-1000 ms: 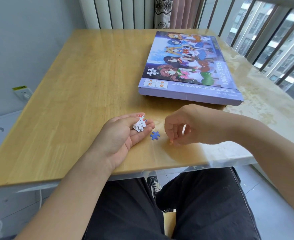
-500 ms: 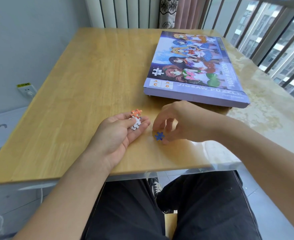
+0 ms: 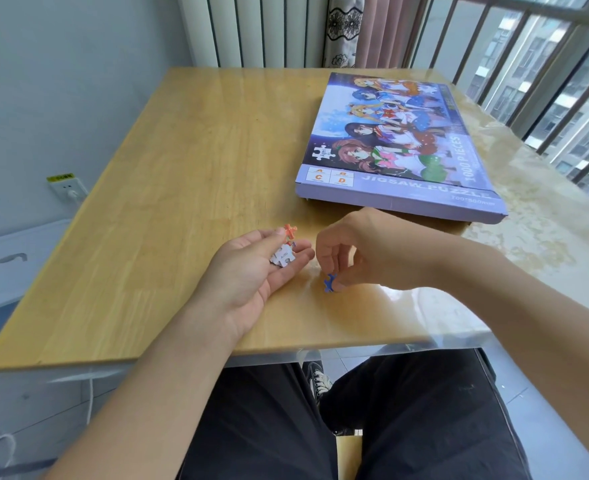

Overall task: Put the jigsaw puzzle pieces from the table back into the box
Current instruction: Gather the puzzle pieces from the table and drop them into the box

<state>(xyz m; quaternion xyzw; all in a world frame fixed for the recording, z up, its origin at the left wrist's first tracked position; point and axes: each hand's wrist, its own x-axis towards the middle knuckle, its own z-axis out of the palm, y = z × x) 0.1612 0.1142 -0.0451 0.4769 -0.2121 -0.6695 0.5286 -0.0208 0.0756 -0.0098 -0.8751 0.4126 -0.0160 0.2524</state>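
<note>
The table [image 3: 189, 174] carries the closed puzzle box [image 3: 400, 147] by its right edge. Near the front edge, the left hand [image 3: 255, 271] cups a pile of pieces [image 3: 283, 252], partly hidden; the right hand [image 3: 355, 251] pinches a blue piece [image 3: 329, 283].

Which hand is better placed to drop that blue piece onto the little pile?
Right. The right hand already pinches the blue piece, while the left hand cradles the pile beside it.
</note>
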